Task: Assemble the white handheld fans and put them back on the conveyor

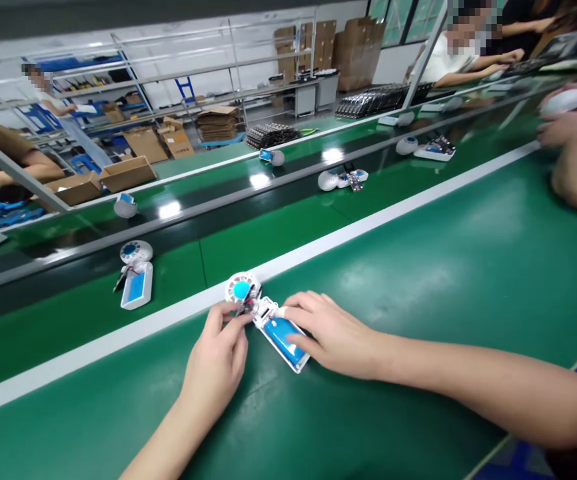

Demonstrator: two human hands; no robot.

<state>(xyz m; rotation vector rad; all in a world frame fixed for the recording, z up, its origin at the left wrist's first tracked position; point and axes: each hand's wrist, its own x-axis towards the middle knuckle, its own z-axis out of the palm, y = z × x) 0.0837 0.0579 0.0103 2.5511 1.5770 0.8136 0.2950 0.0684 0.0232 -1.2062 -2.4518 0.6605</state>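
An opened white device (283, 339) is carried by the green bench (418, 280); similar units (137, 287) are borne by the green strip (253, 243) beyond.

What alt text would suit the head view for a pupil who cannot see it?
A person's left hand pinches at the wired joint of an opened white device with a round head and blue pack, while the right hand touches its body. Beyond the green worktop, similar opened devices lie on a green strip.
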